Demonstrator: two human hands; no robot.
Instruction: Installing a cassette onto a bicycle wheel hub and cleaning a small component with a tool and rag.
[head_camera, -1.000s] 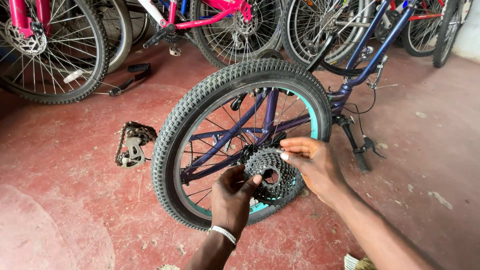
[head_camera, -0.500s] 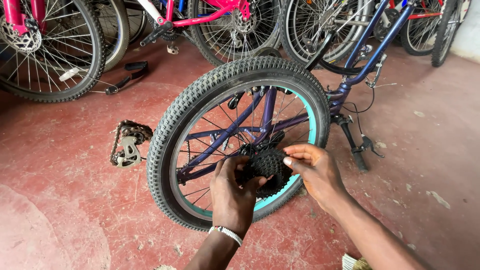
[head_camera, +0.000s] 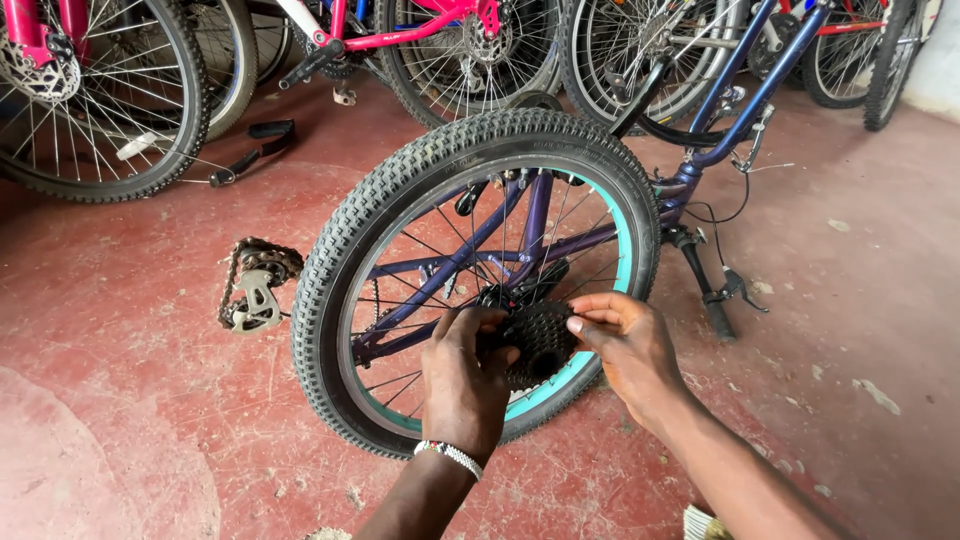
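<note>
A black multi-sprocket cassette (head_camera: 535, 345) sits at the hub of a bicycle's rear wheel (head_camera: 480, 280), low in the middle of the view, with the wheel standing upright on the red concrete floor (head_camera: 120, 400). The left hand (head_camera: 462, 385) curls over the near side of the sprockets, fingers pressed against the teeth. The right hand (head_camera: 625, 350) pinches the far side between thumb and fingertips. Both hands close on the cassette, so it is gripped from two sides.

By the look of it, the step in hand is seating or turning the cassette on the hub; whether it is fully engaged cannot be told, since the hands hide the joint. The next move likely calls for keeping the sprockets square to the axle while the hands twist together, with fingers clear of the teeth.

The spokes and the teal rim (head_camera: 625, 270) crowd closely behind the cassette, and the purple frame (head_camera: 540, 215) runs just beyond them, so there is little room on the far side. The knobby tyre rings the work. To the left, a loose derailleur with a length of chain (head_camera: 255, 285) lies on the floor near the tyre. A pedal and crank (head_camera: 715, 295) stick out at the right. Other bicycles (head_camera: 420, 40) stand well behind; the floor nearest the person offers the open room.
</note>
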